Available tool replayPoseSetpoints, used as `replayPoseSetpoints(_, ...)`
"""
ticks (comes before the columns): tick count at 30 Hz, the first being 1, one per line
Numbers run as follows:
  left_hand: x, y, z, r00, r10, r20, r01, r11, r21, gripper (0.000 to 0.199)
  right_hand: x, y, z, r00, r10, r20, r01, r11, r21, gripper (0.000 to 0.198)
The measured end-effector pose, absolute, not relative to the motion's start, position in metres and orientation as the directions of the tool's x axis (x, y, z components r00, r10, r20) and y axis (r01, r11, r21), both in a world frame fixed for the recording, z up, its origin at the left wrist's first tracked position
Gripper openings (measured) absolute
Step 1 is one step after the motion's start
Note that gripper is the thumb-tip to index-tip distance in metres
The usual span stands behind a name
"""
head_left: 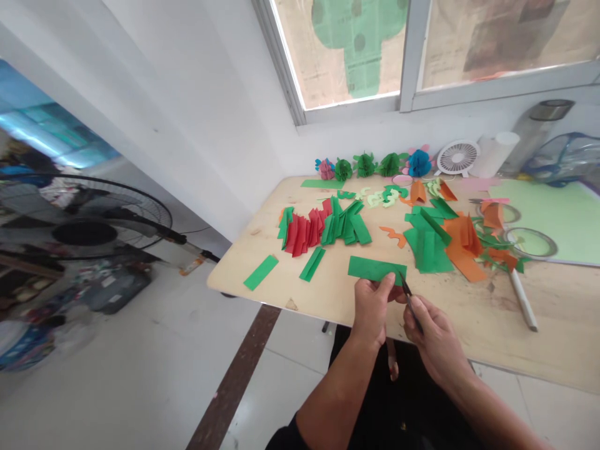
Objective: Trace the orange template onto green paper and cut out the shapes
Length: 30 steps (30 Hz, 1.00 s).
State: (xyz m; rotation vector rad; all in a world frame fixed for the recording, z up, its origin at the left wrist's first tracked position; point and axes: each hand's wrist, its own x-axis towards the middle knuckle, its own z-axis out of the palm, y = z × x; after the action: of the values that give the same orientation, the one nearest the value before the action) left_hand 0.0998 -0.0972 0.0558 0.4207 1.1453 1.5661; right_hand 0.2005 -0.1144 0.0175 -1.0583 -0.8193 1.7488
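Above the table's front edge, my left hand (pixel 372 305) pinches a green paper strip (pixel 370 267) near its right end, thumb on top. My right hand (pixel 434 331) is closed around dark scissors (pixel 407 289), whose pointed tip lies over the strip's right end. The scissors' handles are mostly hidden by my fingers. Left of my hands, a folded green strip (pixel 312 264) and a flat green strip (pixel 261 272) lie on the table. Behind them stand folded red papers (pixel 304 232) and folded green papers (pixel 344 223). More green pieces (pixel 427 247) and orange pieces (pixel 464 244) are piled to the right.
The wooden table (pixel 328 294) stands under a window. Honeycomb paper figures (pixel 365 165), a small white fan (pixel 458 157) and a bottle (pixel 539 134) line the wall. Tape rolls (pixel 532 242) and a white pen-like stick (pixel 522 300) lie right. A large black fan (pixel 84 232) stands left.
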Motion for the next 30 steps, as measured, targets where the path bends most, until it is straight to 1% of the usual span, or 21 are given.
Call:
replayPoseSetpoints(5,0.0972,-0.0991,0.0546,-0.350,0.887,-0.302,-0.513,0.088,0.854,0.027,0.2004,-0.1157,0.0194,-0.213,0.923,-0.320,-0.333,-0.376,-0.865,0.034)
replayPoseSetpoints(10,0.0959,-0.1001,0.0552,-0.344,0.883,-0.320,-0.530,0.099,0.842,0.027,0.1991,-0.1176,0.0215,-0.211,0.929,-0.304,-0.318,-0.359,-0.877,0.034)
replayPoseSetpoints(15,0.0967,-0.0990,0.0571,-0.343,0.887,-0.310,-0.556,0.075,0.828,0.029,0.1964,-0.1165,0.0241,-0.202,0.934,-0.296,-0.328,-0.349,-0.878,0.035)
replayPoseSetpoints(30,0.0982,-0.0951,0.0566,-0.332,0.892,-0.306,-0.558,0.077,0.827,0.031,0.1975,-0.1108,0.0215,-0.195,0.939,-0.282,-0.300,-0.331,-0.895,0.035)
